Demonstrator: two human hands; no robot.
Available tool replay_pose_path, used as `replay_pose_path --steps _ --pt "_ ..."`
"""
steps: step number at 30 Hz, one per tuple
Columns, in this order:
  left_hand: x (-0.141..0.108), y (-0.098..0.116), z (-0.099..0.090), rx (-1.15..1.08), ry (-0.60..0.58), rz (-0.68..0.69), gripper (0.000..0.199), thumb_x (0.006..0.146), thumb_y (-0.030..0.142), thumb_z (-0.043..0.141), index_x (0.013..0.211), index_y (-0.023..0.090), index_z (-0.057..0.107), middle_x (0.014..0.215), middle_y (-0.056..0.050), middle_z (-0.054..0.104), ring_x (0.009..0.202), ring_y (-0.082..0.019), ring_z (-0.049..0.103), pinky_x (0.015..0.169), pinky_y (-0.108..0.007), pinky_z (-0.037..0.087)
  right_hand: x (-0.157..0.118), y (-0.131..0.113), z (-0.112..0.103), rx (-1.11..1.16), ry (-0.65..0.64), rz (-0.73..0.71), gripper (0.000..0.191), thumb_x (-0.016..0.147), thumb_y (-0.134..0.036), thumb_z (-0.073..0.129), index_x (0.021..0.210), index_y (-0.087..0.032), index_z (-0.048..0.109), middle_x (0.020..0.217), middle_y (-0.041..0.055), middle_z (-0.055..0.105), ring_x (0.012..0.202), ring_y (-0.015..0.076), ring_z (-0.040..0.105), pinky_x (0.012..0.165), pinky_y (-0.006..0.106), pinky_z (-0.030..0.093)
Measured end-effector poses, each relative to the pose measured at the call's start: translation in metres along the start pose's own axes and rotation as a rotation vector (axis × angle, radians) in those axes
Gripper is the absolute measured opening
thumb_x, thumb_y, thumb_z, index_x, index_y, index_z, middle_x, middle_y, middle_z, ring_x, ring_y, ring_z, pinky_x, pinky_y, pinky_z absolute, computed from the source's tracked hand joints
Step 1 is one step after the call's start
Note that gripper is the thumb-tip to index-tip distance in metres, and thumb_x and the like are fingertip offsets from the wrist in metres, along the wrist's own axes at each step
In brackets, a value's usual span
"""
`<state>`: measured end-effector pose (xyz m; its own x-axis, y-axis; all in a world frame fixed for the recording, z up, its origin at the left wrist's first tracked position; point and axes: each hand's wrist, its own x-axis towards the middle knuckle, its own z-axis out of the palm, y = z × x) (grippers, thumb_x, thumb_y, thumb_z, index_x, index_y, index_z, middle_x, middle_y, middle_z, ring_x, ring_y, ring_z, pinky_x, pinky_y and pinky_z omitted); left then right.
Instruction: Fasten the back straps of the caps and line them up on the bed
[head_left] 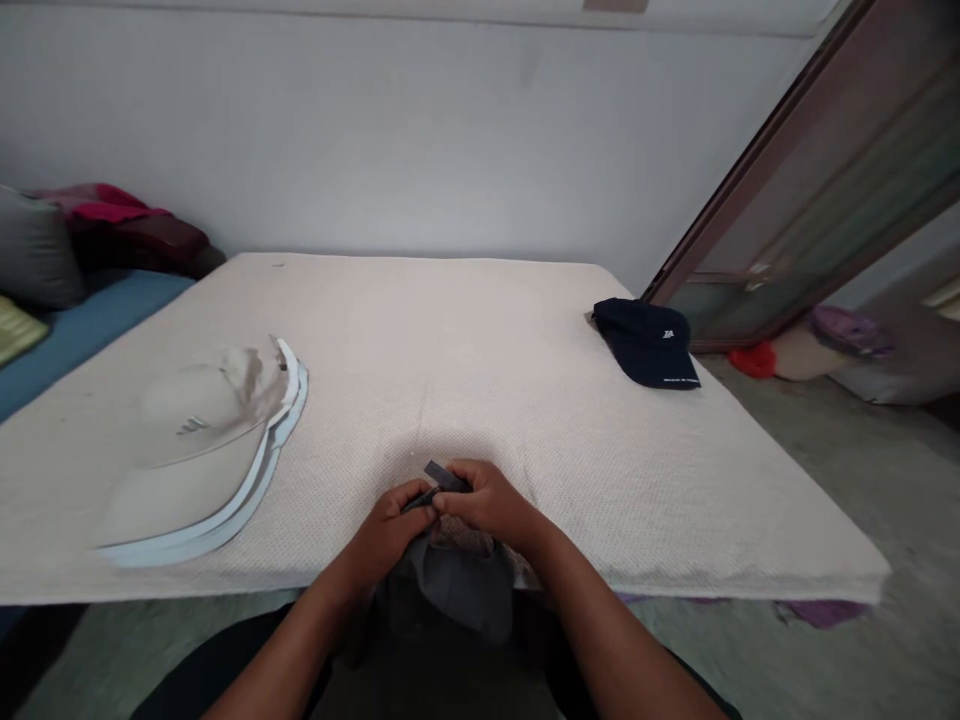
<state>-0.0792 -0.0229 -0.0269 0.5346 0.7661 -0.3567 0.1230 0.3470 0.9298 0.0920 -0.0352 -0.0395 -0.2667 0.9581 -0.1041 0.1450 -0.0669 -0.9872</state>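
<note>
A dark grey cap hangs over the front edge of the covered table, its crown low against my lap. My left hand is closed on one side of its back strap. My right hand pinches the other side, and the grey strap end sticks out past the fingers. Both hands almost meet at the strap; the fastening between the fingertips is hidden. To the left lies a stack of pale caps with light-blue brim edges. A navy cap rests at the far right.
The hands are at the front of the table with a cream textured cover. A wall stands behind it. Blue bedding and a grey pillow are at the left. A dark-framed door and floor are at the right.
</note>
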Motion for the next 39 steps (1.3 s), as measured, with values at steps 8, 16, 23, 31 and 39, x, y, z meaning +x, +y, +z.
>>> replay_pose_path --steps 8,16,23,31,39 --pt "0.002 0.001 -0.003 0.054 0.052 0.171 0.026 0.084 0.034 0.052 0.065 0.017 0.058 0.065 0.0 0.055 0.064 -0.014 0.048 0.064 -0.024 0.037 0.0 -0.006 0.001 0.256 -0.009 0.095 0.027 0.084 -0.04 0.052 0.069 -0.017 0.051 0.059 -0.003 0.045 0.049 0.0068 0.034 0.045 0.02 0.026" --pt "-0.001 -0.003 -0.004 -0.184 -0.001 0.099 0.021 0.083 0.033 0.053 0.072 0.017 0.06 0.06 0.001 0.055 0.056 -0.012 0.047 0.056 -0.023 0.034 -0.004 -0.007 -0.006 0.494 -0.077 0.184 0.025 0.08 -0.04 0.058 0.075 -0.015 0.056 0.059 -0.0041 0.047 0.04 0.0031 0.027 0.039 0.02 0.018" --pt "-0.002 -0.006 -0.005 -0.222 -0.037 0.076 0.018 0.084 0.03 0.051 0.08 0.016 0.06 0.06 0.0 0.057 0.052 -0.01 0.045 0.051 -0.021 0.031 -0.007 -0.006 -0.006 0.471 -0.128 0.234 0.023 0.08 -0.036 0.059 0.073 -0.014 0.058 0.058 -0.0035 0.049 0.042 0.0041 0.033 0.039 0.019 0.022" --pt "-0.001 -0.004 -0.003 -0.231 -0.035 0.045 0.017 0.081 0.031 0.054 0.073 0.017 0.058 0.056 0.0 0.057 0.052 -0.011 0.046 0.051 -0.022 0.032 -0.008 -0.003 -0.007 0.404 -0.171 0.255 0.024 0.081 -0.038 0.059 0.077 -0.015 0.061 0.065 -0.0017 0.052 0.05 0.0055 0.041 0.044 0.017 0.031" --pt "0.0 -0.001 -0.004 -0.16 -0.07 0.053 0.017 0.081 0.027 0.052 0.069 0.016 0.057 0.052 0.002 0.056 0.048 -0.009 0.042 0.049 -0.021 0.028 -0.009 -0.006 -0.01 0.285 -0.223 0.237 0.024 0.081 -0.038 0.058 0.073 -0.015 0.059 0.062 -0.0021 0.049 0.049 0.006 0.04 0.043 0.018 0.029"
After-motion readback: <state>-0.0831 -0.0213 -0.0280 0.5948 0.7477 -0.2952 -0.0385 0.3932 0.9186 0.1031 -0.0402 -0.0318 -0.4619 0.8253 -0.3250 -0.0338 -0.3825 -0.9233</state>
